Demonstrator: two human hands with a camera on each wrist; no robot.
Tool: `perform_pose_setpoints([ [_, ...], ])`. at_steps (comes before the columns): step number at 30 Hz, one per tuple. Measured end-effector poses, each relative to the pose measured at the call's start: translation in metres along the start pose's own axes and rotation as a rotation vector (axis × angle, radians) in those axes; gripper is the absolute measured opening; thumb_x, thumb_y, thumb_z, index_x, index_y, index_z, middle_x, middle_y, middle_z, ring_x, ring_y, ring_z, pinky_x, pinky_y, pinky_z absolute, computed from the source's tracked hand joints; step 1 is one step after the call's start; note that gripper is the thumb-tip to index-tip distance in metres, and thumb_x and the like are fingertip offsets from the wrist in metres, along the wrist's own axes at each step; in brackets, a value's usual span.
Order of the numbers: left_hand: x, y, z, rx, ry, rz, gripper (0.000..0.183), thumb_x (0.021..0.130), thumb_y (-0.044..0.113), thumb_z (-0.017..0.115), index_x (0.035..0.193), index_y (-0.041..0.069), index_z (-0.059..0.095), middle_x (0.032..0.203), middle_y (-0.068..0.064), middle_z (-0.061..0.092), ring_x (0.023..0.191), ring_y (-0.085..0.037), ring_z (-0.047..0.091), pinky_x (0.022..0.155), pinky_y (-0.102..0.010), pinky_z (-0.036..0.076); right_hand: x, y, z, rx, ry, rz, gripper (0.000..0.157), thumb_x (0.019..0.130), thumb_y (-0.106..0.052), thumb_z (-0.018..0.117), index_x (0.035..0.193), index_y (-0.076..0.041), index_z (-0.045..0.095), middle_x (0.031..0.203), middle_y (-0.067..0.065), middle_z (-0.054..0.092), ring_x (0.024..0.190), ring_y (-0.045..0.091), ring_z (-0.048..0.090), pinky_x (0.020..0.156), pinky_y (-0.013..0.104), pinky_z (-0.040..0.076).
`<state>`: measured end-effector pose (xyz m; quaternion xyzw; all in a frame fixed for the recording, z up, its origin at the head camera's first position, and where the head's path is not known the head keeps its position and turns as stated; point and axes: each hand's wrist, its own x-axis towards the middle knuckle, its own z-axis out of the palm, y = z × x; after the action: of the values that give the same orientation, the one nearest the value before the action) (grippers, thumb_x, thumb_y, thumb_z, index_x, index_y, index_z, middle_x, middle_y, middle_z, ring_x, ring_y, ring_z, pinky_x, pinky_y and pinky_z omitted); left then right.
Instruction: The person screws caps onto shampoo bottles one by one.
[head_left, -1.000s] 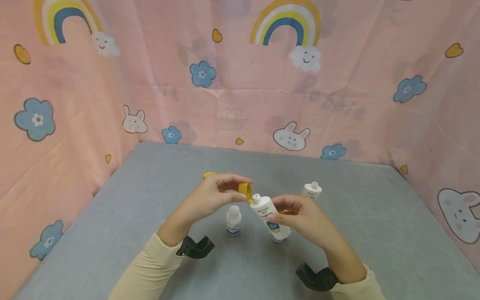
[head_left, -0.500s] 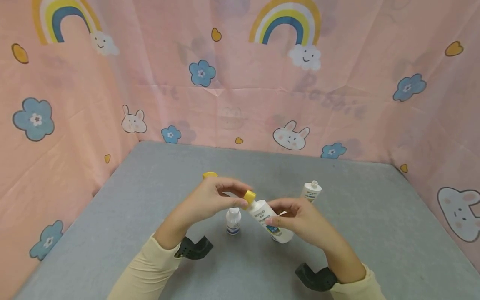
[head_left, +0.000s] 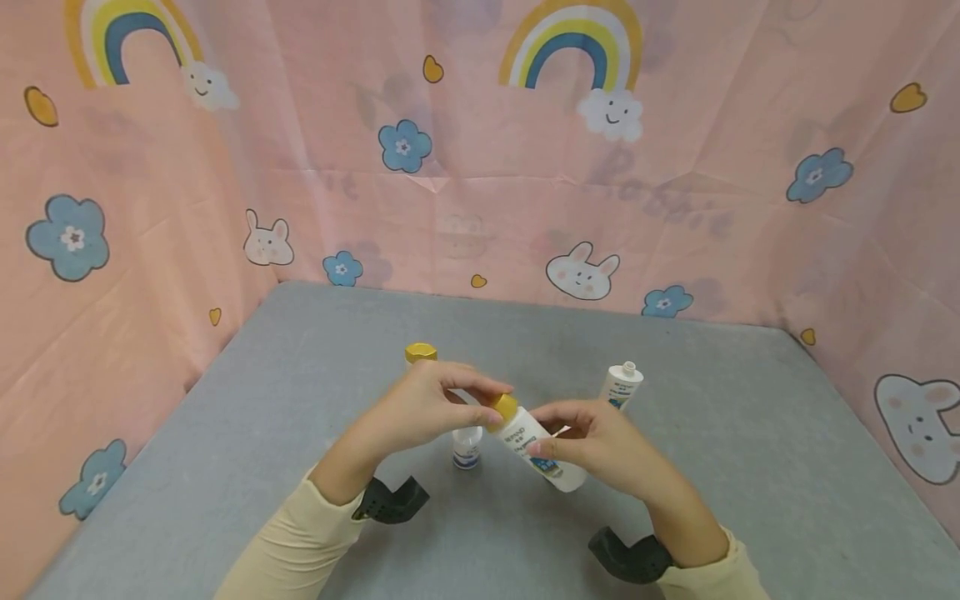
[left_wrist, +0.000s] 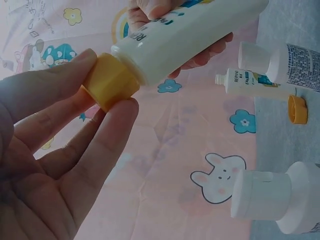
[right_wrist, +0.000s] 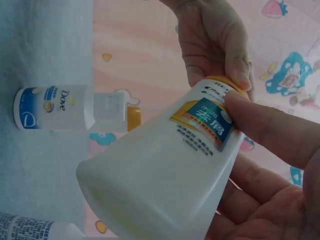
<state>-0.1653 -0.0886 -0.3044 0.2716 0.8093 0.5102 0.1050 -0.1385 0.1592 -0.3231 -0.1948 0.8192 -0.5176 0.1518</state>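
Tilted above the table, a white plastic bottle [head_left: 557,473] with a printed label is held by my right hand [head_left: 611,446], thumb on the label side. My left hand [head_left: 412,417] pinches a yellow cap [left_wrist: 111,81] between thumb and fingers. That cap covers the bottle's neck and meets its shoulder; whether it is screwed tight I cannot tell. Below my left hand stands a small white-capped Dove bottle [right_wrist: 60,107], partly hidden in the head view. A second white-capped bottle [left_wrist: 302,64] shows in the left wrist view; the right hand's bottle hides it in the head view.
An uncapped white bottle [head_left: 622,383] stands at the back right, with a loose yellow cap [left_wrist: 298,110] near it. Behind my left hand is a yellow-capped bottle [head_left: 421,353]. The grey table [head_left: 187,467] meets a pink printed cloth [head_left: 465,208] on three sides.
My left hand has brought the yellow cap down and right onto the bottle's bare neck, which it now covers. The right hand has lowered slightly, still gripping the tilted bottle.
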Motion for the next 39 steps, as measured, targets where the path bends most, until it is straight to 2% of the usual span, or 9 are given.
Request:
perform_pose_setpoints([
  [9, -0.003, 0.004, 0.004, 0.072, 0.005, 0.04, 0.031, 0.084, 0.018, 0.08, 0.115, 0.014, 0.076, 0.107, 0.001, 0.075, 0.095, -0.009, 0.066, 0.078, -0.024, 0.058, 0.001, 0.0, 0.0, 0.04, -0.016, -0.03, 0.033, 0.089, -0.013, 0.073, 0.116, 0.005, 0.069, 0.101, 0.018, 0.071, 0.082, 0.02, 0.069, 0.069, 0.032, 0.059],
  [17, -0.002, 0.003, 0.006, 0.061, -0.012, 0.076, 0.029, 0.084, 0.011, 0.079, 0.112, 0.011, 0.076, 0.109, -0.002, 0.076, 0.093, -0.011, 0.069, 0.079, -0.023, 0.058, 0.001, 0.002, -0.001, 0.04, -0.04, -0.032, 0.033, 0.09, -0.013, 0.072, 0.117, 0.006, 0.069, 0.1, 0.018, 0.07, 0.083, 0.02, 0.066, 0.071, 0.033, 0.058],
  [21, -0.001, 0.002, 0.005, 0.056, -0.024, 0.137, 0.025, 0.085, 0.009, 0.077, 0.111, 0.011, 0.076, 0.109, -0.002, 0.076, 0.098, -0.012, 0.068, 0.083, -0.023, 0.058, 0.001, 0.002, -0.003, 0.066, -0.071, -0.038, 0.033, 0.091, -0.013, 0.071, 0.117, 0.007, 0.068, 0.101, 0.019, 0.07, 0.086, 0.022, 0.065, 0.073, 0.035, 0.058],
  [26, -0.003, 0.001, 0.004, 0.061, -0.042, 0.229, 0.024, 0.087, 0.009, 0.076, 0.11, 0.01, 0.076, 0.11, -0.003, 0.075, 0.102, -0.01, 0.067, 0.089, -0.025, 0.056, 0.0, 0.005, -0.007, 0.13, -0.132, -0.06, 0.034, 0.092, -0.011, 0.068, 0.119, 0.01, 0.065, 0.102, 0.02, 0.069, 0.088, 0.016, 0.066, 0.076, 0.034, 0.058],
  [29, -0.002, 0.0, 0.003, 0.053, -0.051, 0.266, 0.023, 0.087, 0.008, 0.075, 0.11, 0.008, 0.076, 0.11, -0.005, 0.075, 0.101, -0.01, 0.068, 0.088, -0.026, 0.057, 0.0, 0.006, -0.008, 0.156, -0.161, -0.058, 0.036, 0.093, -0.011, 0.067, 0.12, 0.011, 0.064, 0.104, 0.019, 0.07, 0.09, 0.015, 0.066, 0.079, 0.034, 0.057],
  [33, -0.002, -0.001, 0.002, 0.039, -0.069, 0.298, 0.023, 0.088, 0.005, 0.073, 0.11, 0.007, 0.075, 0.11, -0.006, 0.075, 0.099, -0.009, 0.067, 0.084, -0.027, 0.058, 0.0, 0.006, -0.011, 0.177, -0.191, -0.057, 0.037, 0.094, -0.012, 0.065, 0.122, 0.012, 0.062, 0.105, 0.015, 0.07, 0.092, 0.016, 0.066, 0.081, 0.035, 0.057],
  [39, -0.002, 0.0, 0.001, 0.008, -0.084, 0.322, 0.027, 0.087, 0.004, 0.073, 0.115, 0.005, 0.074, 0.116, -0.009, 0.073, 0.108, -0.015, 0.067, 0.089, -0.032, 0.058, 0.001, 0.007, -0.013, 0.209, -0.199, -0.073, 0.039, 0.095, -0.011, 0.063, 0.123, 0.015, 0.06, 0.102, 0.0, 0.072, 0.093, 0.013, 0.066, 0.082, 0.033, 0.056],
])
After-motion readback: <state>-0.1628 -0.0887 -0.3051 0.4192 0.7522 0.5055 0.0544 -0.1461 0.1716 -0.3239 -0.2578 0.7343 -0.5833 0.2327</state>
